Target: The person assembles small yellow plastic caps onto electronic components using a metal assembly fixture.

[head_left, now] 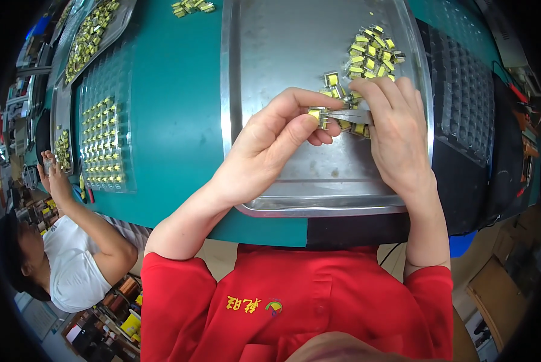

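Observation:
Over a metal tray [282, 187], my left hand [261, 142] pinches a small yellow-wrapped transformer [314, 114] with thin metal pins between thumb and forefinger. My right hand [399, 136] is closed around a pair of long-nose pliers [350, 114]. Their grey jaws reach left to the transformer's pin side; whether they grip a pin is too small to tell. The plier handles are hidden inside my right hand. Beyond my hands, a heap of similar transformers [373, 53] lies in the tray, and a few more sit just behind and under my fingers.
On the tray's right stands a clear plastic blister tray [463, 96] with cells. Across the green table [174, 90] to the left is another blister tray [103, 142] holding rows of yellow parts. A co-worker [77, 253] in white sits at the left, one hand raised.

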The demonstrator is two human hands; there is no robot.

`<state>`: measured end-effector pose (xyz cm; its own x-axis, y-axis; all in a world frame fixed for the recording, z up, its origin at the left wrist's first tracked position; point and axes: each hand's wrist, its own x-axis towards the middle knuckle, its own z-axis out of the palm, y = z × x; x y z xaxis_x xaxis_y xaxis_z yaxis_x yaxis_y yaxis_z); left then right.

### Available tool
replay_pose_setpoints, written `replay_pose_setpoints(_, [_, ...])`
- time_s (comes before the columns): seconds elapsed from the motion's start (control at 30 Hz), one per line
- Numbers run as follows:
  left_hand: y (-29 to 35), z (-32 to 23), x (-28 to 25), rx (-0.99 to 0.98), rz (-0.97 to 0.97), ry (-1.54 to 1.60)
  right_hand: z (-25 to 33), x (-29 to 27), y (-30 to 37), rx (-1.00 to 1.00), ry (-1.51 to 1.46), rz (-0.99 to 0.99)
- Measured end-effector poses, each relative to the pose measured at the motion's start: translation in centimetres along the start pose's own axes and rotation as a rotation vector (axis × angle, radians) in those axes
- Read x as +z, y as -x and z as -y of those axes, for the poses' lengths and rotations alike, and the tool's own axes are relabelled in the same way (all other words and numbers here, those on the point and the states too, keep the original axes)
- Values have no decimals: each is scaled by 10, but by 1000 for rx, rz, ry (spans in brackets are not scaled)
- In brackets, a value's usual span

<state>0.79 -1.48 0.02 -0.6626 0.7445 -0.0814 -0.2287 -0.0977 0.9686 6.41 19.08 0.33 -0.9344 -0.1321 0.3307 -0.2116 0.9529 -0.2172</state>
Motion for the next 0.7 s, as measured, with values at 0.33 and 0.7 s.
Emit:
replay_pose_setpoints(0.33, [1, -1, 6, 35, -53, -74, -2, -1, 1, -2, -3, -1])
replay_pose_setpoints(0.7, [0, 1, 3, 48, -41, -46, -3, -2, 2, 24, -21, 7])
